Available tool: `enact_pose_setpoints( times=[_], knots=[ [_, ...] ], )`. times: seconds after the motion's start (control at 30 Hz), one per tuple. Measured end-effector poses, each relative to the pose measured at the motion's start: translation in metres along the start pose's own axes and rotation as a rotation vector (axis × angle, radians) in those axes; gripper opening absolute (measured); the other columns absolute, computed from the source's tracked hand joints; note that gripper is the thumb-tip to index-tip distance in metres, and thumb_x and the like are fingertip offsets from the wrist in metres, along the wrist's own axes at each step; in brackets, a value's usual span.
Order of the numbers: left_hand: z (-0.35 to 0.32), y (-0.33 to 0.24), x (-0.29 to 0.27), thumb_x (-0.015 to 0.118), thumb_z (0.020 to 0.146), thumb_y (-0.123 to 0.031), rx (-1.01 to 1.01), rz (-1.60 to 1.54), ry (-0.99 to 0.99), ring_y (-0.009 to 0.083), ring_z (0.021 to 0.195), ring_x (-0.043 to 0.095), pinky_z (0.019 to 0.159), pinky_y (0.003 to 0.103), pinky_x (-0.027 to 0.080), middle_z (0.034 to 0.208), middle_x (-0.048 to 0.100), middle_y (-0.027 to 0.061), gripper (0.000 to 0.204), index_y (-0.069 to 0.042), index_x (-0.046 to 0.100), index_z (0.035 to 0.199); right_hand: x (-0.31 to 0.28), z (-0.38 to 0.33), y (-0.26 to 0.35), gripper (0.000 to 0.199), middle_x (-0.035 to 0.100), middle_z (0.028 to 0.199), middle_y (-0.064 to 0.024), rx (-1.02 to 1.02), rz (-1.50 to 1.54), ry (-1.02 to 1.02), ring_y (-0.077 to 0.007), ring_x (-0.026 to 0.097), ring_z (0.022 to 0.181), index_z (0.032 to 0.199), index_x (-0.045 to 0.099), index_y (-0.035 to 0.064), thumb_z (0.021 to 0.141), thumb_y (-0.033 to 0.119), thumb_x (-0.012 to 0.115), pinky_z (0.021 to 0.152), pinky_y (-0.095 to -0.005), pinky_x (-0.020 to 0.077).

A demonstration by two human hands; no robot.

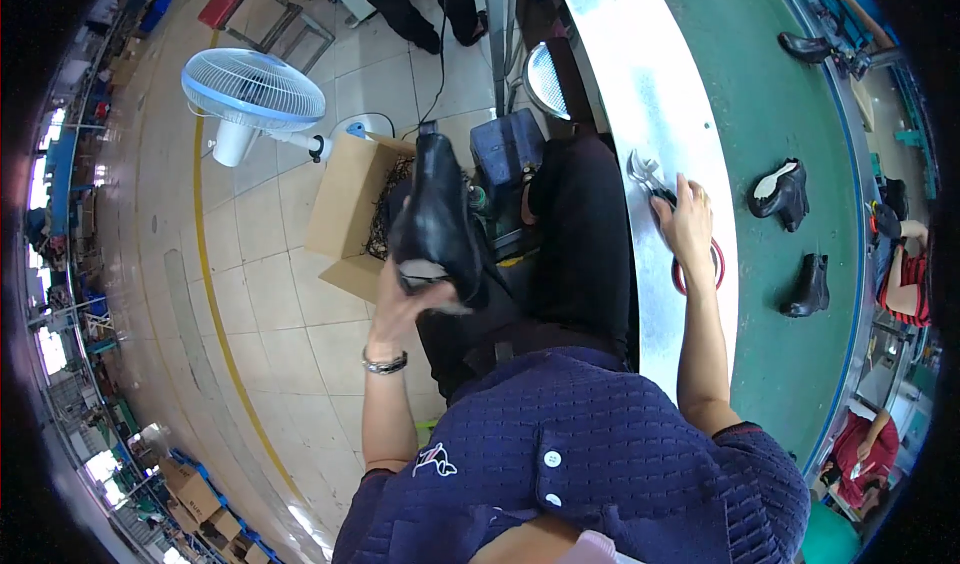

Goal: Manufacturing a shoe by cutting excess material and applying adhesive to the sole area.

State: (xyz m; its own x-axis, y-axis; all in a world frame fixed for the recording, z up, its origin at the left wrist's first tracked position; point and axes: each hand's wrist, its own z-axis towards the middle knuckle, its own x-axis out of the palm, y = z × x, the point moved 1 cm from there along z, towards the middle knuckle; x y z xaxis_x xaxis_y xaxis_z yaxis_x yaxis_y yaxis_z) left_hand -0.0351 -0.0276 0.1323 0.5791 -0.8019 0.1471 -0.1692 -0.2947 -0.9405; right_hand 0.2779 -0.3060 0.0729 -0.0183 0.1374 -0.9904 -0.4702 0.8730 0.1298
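Observation:
My left hand [405, 299] grips a black leather ankle boot [435, 214] by its lower end, where a pale patch shows beside my fingers. It holds the boot up in front of my left thigh, above an open carton. Over the shiny metal bench top, my right hand [690, 226] has thumb and fingers apart around the dark part of a metal tool [645, 169] with bright jaws. A red loop [718, 264] shows beside my right wrist; my hand hides whether it belongs to that tool.
The open cardboard box [340, 204] with dark stringy material stands left of my legs, near a blue-and-white fan [255, 89]. Right of the metal bench [690, 84] runs a green surface [740, 344] carrying black boots [808, 286]. Other people work beyond it.

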Motion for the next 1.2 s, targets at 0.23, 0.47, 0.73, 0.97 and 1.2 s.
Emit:
enact_pose_setpoints(
  times=[0.23, 0.47, 0.73, 0.97, 1.2],
  knots=[
    [0.003, 0.005, -0.034, 0.077, 0.083, -0.036, -0.385, -0.153, -0.033, 0.0117, 0.093, 0.057, 0.085, 0.027, 0.047, 0.107, 0.060, 0.0026, 0.062, -0.003, 0.052, 0.128, 0.004, -0.015, -0.004, 0.056, 0.054, 0.124, -0.0163, -0.103, 0.056, 0.057, -0.0346, 0.051, 0.114, 0.140, 0.048, 0.0137, 0.089, 0.026, 0.065, 0.097, -0.0463, 0.0403],
    [0.038, -0.017, 0.027, 0.070, 0.088, -0.043, -0.303, -0.096, 0.051, 0.0122, 0.098, 0.059, 0.084, 0.028, 0.049, 0.113, 0.060, 0.0043, 0.067, -0.003, 0.046, 0.135, -0.009, -0.001, 0.013, 0.041, 0.062, 0.098, -0.0138, 0.163, 0.603, 0.309, -0.0262, 0.059, 0.093, 0.127, 0.055, 0.0032, 0.093, 0.027, 0.058, 0.090, -0.0394, 0.0429],
    [0.045, 0.007, 0.032, 0.059, 0.096, -0.036, -0.136, -0.087, 0.029, 0.0192, 0.113, 0.052, 0.099, 0.032, 0.041, 0.123, 0.055, 0.0134, 0.062, 0.002, 0.037, 0.141, -0.113, -0.012, 0.145, 0.060, 0.069, 0.097, -0.0081, 0.010, 1.174, 1.017, -0.0135, 0.061, 0.086, 0.151, 0.026, 0.0090, 0.098, 0.018, 0.051, 0.077, -0.0263, 0.0435],
    [0.067, 0.014, 0.030, 0.059, 0.091, -0.020, 0.309, 0.294, -0.253, 0.0311, 0.115, 0.057, 0.098, 0.036, 0.043, 0.127, 0.057, 0.0206, 0.054, -0.004, 0.044, 0.140, -0.114, -0.002, 0.202, 0.065, 0.065, 0.118, -0.0195, 0.063, 1.248, 1.357, -0.0225, 0.066, 0.104, 0.155, 0.014, 0.0120, 0.100, 0.013, 0.049, 0.090, -0.0317, 0.0504],
    [0.086, 0.000, 0.029, 0.060, 0.092, -0.011, 0.443, 0.321, -0.436, 0.0188, 0.075, 0.066, 0.070, 0.030, 0.051, 0.092, 0.070, 0.0134, 0.027, -0.003, 0.067, 0.116, -0.111, 0.006, 0.217, 0.066, 0.056, 0.086, -0.0049, 0.079, 1.026, 1.239, -0.0142, 0.060, 0.075, 0.155, 0.014, 0.0130, 0.101, 0.019, 0.052, 0.070, -0.0319, 0.0567]
  ],
)
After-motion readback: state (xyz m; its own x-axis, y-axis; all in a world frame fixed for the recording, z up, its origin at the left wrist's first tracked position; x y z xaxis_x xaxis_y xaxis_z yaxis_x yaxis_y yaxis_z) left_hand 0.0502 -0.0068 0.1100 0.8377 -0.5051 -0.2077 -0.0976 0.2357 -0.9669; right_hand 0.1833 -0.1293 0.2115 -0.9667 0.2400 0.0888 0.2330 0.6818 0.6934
